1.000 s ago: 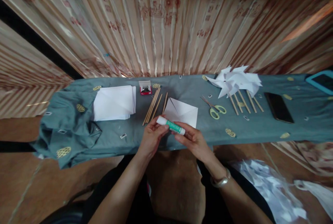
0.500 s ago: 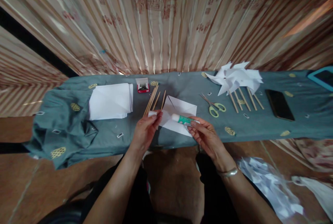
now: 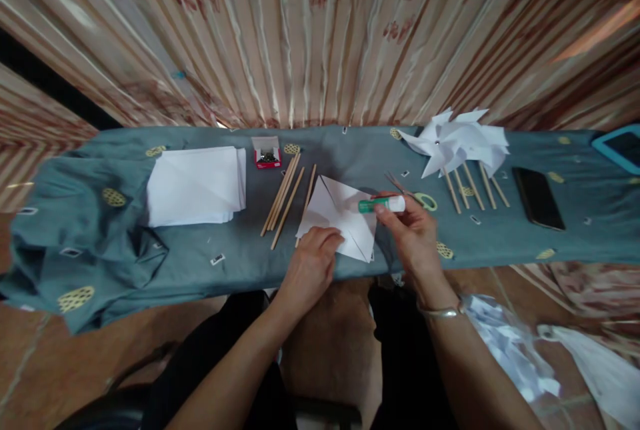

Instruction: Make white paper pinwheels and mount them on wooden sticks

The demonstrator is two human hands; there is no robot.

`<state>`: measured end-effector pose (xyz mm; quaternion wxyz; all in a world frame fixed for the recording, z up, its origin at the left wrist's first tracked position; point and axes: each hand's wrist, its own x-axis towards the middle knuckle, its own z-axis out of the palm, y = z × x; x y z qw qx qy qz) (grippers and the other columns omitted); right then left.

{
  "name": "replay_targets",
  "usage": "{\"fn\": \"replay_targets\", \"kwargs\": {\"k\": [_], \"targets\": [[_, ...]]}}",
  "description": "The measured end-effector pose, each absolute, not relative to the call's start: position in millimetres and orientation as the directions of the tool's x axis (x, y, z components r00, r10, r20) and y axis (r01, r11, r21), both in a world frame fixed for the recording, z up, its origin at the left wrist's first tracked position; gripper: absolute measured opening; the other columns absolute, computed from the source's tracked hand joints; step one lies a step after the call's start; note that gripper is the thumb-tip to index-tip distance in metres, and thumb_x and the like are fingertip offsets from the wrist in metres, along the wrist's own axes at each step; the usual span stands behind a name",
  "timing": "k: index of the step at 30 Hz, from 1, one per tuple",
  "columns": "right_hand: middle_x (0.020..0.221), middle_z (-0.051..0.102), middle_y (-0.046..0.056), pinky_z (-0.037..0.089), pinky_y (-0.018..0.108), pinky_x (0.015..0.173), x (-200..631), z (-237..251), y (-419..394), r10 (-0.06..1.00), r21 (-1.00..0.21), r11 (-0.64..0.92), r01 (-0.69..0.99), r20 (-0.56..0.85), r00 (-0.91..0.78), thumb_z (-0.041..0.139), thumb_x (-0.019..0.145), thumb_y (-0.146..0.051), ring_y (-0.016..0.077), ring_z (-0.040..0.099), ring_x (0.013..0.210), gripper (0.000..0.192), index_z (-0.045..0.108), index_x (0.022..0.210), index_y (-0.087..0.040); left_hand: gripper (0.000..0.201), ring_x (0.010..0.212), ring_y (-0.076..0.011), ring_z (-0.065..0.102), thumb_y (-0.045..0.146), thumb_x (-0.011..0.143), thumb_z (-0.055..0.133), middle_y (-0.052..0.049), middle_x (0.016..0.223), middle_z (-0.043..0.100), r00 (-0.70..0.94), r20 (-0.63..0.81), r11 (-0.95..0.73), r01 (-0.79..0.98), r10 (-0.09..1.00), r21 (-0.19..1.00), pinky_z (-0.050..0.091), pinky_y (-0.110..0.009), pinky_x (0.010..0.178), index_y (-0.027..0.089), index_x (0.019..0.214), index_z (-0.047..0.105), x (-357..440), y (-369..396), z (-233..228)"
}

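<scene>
My right hand (image 3: 413, 227) is closed around a green and white glue stick (image 3: 380, 205), held level above the right part of a white square of paper (image 3: 333, 207). Creases or slits run in from the paper's corners. My left hand (image 3: 316, 253) rests at the paper's near edge with its fingers curled; what they hold, if anything, is hidden. Just left of the paper lie several thin wooden sticks (image 3: 284, 200), one partly under it. A pair of scissors with green handles (image 3: 426, 201) lies behind my right hand, which covers part of it.
On the cloth-covered table (image 3: 200, 250), a stack of white paper (image 3: 195, 187) lies left, near a small red open box (image 3: 267, 153) of pins or tacks. Paper pinwheels (image 3: 455, 143) on sticks and a dark phone (image 3: 539, 198) lie right. A clear bag of paper scraps (image 3: 505, 343) is below.
My left hand, which held a small white cap, has moved down onto the paper's near edge. My right hand has carried the glue stick up and right; its white end now points right.
</scene>
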<state>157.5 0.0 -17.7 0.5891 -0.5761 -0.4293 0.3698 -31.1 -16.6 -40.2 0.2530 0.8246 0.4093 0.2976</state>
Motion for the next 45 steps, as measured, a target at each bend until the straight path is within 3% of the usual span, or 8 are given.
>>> {"fn": "replay_targets", "kwargs": {"k": [3, 7, 20, 29, 45], "targets": [[0.09, 0.071, 0.003, 0.054, 0.033, 0.075, 150.4, -19.0, 1.2, 0.949, -0.968, 0.075, 0.24, 0.143, 0.279, 0.072, 0.077, -0.041, 0.0175, 0.066, 0.082, 0.026, 0.066, 0.094, -0.022, 0.041, 0.112, -0.0273, 0.053, -0.001, 0.08, 0.045, -0.013, 0.122, 0.062, 0.511, 0.302, -0.581, 0.57, 0.805, 0.581, 0.048, -0.047, 0.096, 0.015, 0.114, 0.061, -27.6, -13.8, -41.3], [0.092, 0.071, 0.004, 0.054, 0.034, 0.075, 149.4, -23.8, 2.1, 0.965, -0.912, 0.058, 0.405, 0.156, 0.212, 0.067, 0.081, -0.041, 0.0184, 0.066, 0.083, 0.026, 0.065, 0.099, -0.022, 0.042, 0.119, -0.0293, 0.048, -0.002, 0.08, 0.044, -0.014, 0.13, 0.057, 0.5, 0.274, -0.556, 0.599, 0.822, 0.576, 0.047, -0.049, 0.098, 0.013, 0.116, 0.061, -25.1, -8.7, -42.2], [0.082, 0.071, 0.003, 0.051, 0.03, 0.064, 142.0, -19.5, 12.8, 0.982, -0.752, 0.033, 0.658, 0.148, 0.12, 0.066, 0.082, -0.042, 0.016, 0.063, 0.066, 0.028, 0.065, 0.098, -0.02, 0.044, 0.124, -0.0338, 0.045, 0.004, 0.081, 0.048, -0.016, 0.139, 0.05, 0.506, 0.209, -0.522, 0.622, 0.837, 0.583, 0.043, -0.054, 0.098, 0.019, 0.119, 0.065, -19.9, 2.9, -44.4], [0.08, 0.071, 0.004, 0.049, 0.03, 0.064, 145.8, -21.9, 17.1, 0.988, -0.645, 0.08, 0.76, 0.152, 0.025, 0.057, 0.088, -0.05, 0.0174, 0.064, 0.067, 0.035, 0.063, 0.102, -0.019, 0.037, 0.126, -0.0332, 0.044, 0.006, 0.083, 0.05, -0.015, 0.139, 0.051, 0.523, 0.192, -0.529, 0.634, 0.831, 0.564, 0.041, -0.051, 0.099, 0.02, 0.111, 0.07, -16.5, 5.9, -46.2], [0.082, 0.072, 0.005, 0.052, 0.033, 0.066, 149.9, -19.3, 14.9, 0.989, -0.609, 0.1, 0.787, 0.147, -0.012, 0.058, 0.087, -0.049, 0.0203, 0.067, 0.07, 0.033, 0.063, 0.098, -0.019, 0.037, 0.123, -0.0318, 0.045, 0.005, 0.08, 0.054, -0.013, 0.138, 0.053, 0.522, 0.207, -0.544, 0.655, 0.828, 0.525, 0.045, -0.049, 0.094, 0.021, 0.109, 0.071, -17.5, 6.0, -43.0]]}}
